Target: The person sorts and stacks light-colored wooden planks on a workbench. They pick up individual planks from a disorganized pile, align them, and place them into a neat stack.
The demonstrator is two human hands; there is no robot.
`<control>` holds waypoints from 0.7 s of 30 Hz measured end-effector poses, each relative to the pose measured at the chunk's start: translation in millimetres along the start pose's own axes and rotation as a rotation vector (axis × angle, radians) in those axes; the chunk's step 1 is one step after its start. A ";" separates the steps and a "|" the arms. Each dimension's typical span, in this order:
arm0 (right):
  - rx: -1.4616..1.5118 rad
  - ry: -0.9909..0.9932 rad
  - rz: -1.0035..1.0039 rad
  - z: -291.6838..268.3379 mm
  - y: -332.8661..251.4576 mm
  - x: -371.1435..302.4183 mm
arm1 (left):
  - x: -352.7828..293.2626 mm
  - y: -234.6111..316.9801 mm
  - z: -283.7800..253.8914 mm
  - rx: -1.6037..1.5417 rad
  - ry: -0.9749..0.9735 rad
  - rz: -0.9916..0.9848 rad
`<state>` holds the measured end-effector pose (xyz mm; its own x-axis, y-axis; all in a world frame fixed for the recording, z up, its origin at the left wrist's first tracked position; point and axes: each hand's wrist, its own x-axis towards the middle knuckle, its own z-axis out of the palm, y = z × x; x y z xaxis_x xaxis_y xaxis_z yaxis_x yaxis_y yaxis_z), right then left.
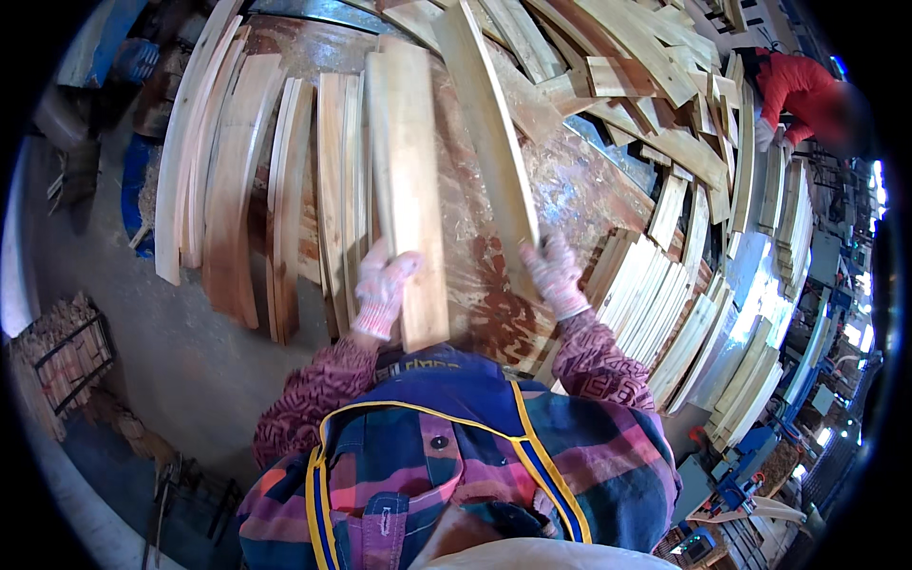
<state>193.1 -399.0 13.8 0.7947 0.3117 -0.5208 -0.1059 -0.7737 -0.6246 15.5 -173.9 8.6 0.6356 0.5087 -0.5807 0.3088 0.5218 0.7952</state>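
My left hand, in a pale knit work glove, is closed on the near end of a wide wooden board. Its thumb lies over the board's upper face. In its own glove, my right hand grips the near end of a second, narrower plank, which slants away to the far left and is tilted partly onto its edge. Both pieces reach out over a worn reddish-brown work table. Beside my left hand, several boards stand side by side on edge.
More upright boards line the table's left side. A jumbled heap of planks fills the far right, above a row of stacked slats. A person in red bends over wood at the far right. Scrap wood lies lower left.
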 end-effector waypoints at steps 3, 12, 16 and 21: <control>0.195 -0.041 -0.144 64.7 -7.0 -24.3 | -12.3 16.7 -19.5 -0.089 0.073 0.155; -0.489 0.365 -0.528 19.1 -144.8 144.8 | -15.3 58.5 -55.5 -0.057 0.132 0.137; -0.734 0.197 -0.318 -35.4 -142.4 193.7 | -9.9 52.9 -30.8 0.015 0.008 0.080; 0.741 -0.462 0.045 -49.7 -73.2 131.2 | 5.0 35.4 -9.7 0.059 -0.024 0.031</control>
<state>334.8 -328.9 20.2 0.4758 0.6058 -0.6377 -0.6204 -0.2828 -0.7315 22.8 -146.3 32.1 0.6621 0.5075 -0.5514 0.3292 0.4641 0.8223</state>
